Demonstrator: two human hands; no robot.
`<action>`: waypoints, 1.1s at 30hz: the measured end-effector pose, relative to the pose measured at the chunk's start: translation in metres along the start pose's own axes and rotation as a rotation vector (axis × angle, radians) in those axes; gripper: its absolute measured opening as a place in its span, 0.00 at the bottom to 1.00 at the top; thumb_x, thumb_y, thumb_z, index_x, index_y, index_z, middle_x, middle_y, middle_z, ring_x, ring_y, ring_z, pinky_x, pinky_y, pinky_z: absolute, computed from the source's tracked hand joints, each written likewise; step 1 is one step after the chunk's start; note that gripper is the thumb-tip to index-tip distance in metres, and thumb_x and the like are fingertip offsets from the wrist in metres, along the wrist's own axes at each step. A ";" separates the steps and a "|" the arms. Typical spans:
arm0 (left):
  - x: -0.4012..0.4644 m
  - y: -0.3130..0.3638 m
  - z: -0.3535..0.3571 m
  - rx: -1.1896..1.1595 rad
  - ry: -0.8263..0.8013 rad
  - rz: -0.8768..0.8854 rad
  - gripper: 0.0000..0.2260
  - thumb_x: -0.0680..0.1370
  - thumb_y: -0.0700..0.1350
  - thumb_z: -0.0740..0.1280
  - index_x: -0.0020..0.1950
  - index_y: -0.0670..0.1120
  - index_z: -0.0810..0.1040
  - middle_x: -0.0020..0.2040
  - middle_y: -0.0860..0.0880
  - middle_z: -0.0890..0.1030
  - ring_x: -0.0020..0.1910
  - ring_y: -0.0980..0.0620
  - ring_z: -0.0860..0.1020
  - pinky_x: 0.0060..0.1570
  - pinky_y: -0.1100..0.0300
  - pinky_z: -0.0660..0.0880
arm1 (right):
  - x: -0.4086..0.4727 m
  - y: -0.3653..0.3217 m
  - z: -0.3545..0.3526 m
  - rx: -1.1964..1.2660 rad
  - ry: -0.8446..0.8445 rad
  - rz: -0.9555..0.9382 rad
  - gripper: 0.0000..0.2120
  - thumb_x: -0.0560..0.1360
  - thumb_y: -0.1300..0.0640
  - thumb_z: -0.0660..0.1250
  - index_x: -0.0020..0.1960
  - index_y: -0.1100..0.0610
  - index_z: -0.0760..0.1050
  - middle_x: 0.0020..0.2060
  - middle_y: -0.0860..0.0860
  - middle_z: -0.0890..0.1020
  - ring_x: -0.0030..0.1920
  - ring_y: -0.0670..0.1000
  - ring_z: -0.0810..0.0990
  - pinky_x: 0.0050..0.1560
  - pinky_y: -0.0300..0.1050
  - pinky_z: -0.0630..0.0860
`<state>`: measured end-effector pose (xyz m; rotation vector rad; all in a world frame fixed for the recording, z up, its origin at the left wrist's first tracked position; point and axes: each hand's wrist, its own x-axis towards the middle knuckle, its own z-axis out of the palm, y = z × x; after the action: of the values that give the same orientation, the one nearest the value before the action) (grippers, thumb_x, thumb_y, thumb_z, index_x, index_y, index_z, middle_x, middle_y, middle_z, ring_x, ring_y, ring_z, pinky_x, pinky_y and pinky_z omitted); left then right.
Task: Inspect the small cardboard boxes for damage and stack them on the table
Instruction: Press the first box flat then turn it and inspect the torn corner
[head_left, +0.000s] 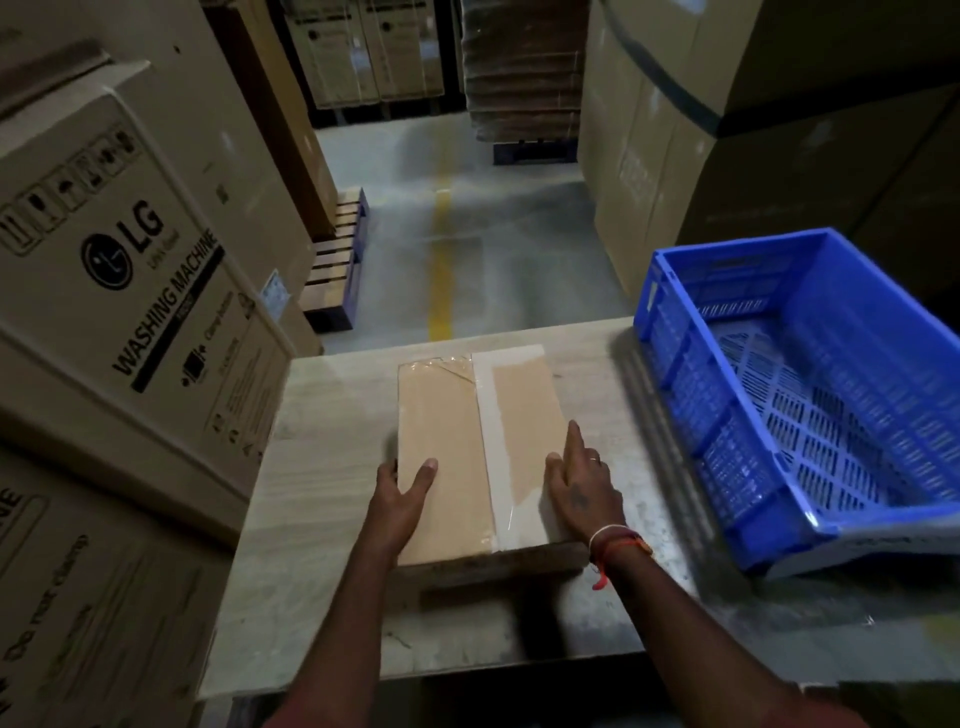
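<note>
In the head view, the left hand (406, 486) grips the near left edge of the small cardboard box (480, 452), thumb lying on the top face and the fingers wrapped down the side. The right hand (581, 480) rests on the near right edge with fingers mostly straight, the index finger stretched along the top and the palm against the side; a ring and wrist threads show on it. Together the hands clasp the box from both sides.

The box lies flat on the pale table (332, 493), about mid-table, with a strip of clear tape running along its top. A darker layer shows under its near end, but I cannot tell whether that is a second box or shadow. No tear or dent is visible on the upper face.

To the right, the blue crate (691, 395) sits on the table's right end, and its visible part holds nothing. That suggests the boxes are out and the stacking is near its end, with this box being squared up or checked. Washing machine cartons (130, 291) stand on the left.
</note>
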<state>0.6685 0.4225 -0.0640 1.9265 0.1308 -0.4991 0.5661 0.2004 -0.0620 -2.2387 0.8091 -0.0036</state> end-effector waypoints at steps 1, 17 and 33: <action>-0.001 0.000 0.003 0.096 0.085 0.060 0.32 0.78 0.60 0.69 0.76 0.49 0.63 0.70 0.45 0.75 0.64 0.44 0.77 0.62 0.50 0.75 | -0.002 -0.002 0.002 -0.086 0.048 -0.022 0.34 0.84 0.44 0.55 0.84 0.52 0.45 0.80 0.59 0.61 0.78 0.61 0.60 0.70 0.68 0.64; -0.004 0.003 0.052 0.975 0.225 0.708 0.28 0.80 0.56 0.53 0.73 0.43 0.76 0.74 0.43 0.73 0.76 0.44 0.69 0.75 0.38 0.62 | 0.000 -0.021 0.025 -0.517 0.213 -0.433 0.30 0.82 0.42 0.50 0.76 0.56 0.71 0.75 0.53 0.72 0.79 0.57 0.64 0.75 0.75 0.51; 0.038 0.041 0.062 1.043 0.098 0.677 0.27 0.83 0.54 0.48 0.81 0.50 0.62 0.82 0.47 0.59 0.82 0.48 0.52 0.79 0.39 0.49 | 0.056 -0.060 0.021 -0.597 0.053 -0.435 0.29 0.83 0.44 0.43 0.82 0.49 0.58 0.82 0.48 0.59 0.83 0.55 0.50 0.70 0.83 0.40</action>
<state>0.6988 0.3449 -0.0639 2.7963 -0.8538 0.0348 0.6489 0.2150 -0.0511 -2.9536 0.3543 -0.0328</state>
